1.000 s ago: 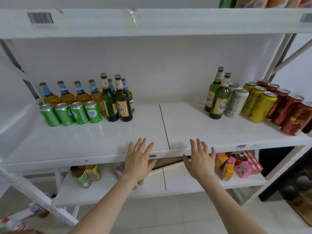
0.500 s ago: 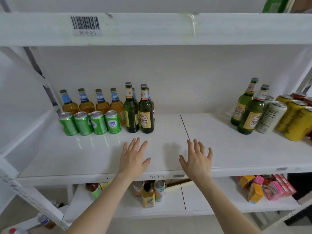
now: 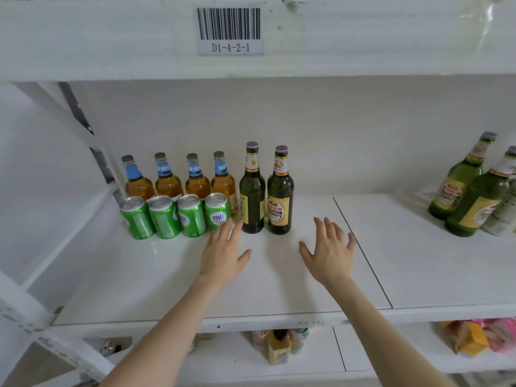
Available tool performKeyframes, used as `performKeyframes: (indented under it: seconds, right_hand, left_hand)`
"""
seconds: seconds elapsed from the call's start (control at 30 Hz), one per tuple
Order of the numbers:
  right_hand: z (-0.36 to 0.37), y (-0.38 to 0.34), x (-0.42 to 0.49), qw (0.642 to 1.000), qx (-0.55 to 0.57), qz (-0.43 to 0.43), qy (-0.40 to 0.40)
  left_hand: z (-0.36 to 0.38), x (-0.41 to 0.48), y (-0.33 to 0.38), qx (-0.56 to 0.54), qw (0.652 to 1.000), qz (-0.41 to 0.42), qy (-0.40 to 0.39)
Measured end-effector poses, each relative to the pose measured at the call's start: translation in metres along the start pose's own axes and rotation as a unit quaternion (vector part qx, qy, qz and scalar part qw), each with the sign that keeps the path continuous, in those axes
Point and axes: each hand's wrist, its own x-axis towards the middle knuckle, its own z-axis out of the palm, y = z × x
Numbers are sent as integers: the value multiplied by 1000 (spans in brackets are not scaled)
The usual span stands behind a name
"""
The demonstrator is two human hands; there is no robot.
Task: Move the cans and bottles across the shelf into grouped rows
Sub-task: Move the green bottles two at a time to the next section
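On the white shelf (image 3: 156, 286), near its back left corner, four green cans (image 3: 164, 217) stand upright in one row, side by side. Directly behind them is a row of four amber bottles (image 3: 169, 181) with blue neck labels. To the right of these rows two dark green bottles (image 3: 252, 196) stand upright next to each other, near the back edge. Two lighter green bottles (image 3: 458, 185) stand well apart from them, at the right end of the shelf. The left hand (image 3: 223, 256) is over the shelf with straight, slightly spread fingers and holds nothing. Its fingertips are just beside the rightmost can and the left dark bottle, and I cannot tell if they touch. The right hand (image 3: 329, 254) is also flat with spread fingers, holding nothing, in front of the dark bottles. A barcode label (image 3: 229, 30) reading D1-4-2-1 is on the front edge of the upper shelf (image 3: 83, 43).
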Motion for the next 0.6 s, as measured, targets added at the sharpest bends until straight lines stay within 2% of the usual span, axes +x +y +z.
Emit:
performKeyframes:
  seconds: [0.2,0.33,0.47,0.6]
  right_hand:
    - [8,-17,27,995,94,14,-2]
    - [13,-17,54,979,201,15,-39]
    - [20,-15,82,918,384,24,-99]
    - [31,-19,106,865,484,35,-129]
  left_hand:
    - [12,27,-16,-114,993,-5,-13]
    - [31,45,-13,-212,975,-51,-29]
    - [52,64,-10,-335,938,-92,-8]
    - [66,78,-9,-485,865,-126,-23]
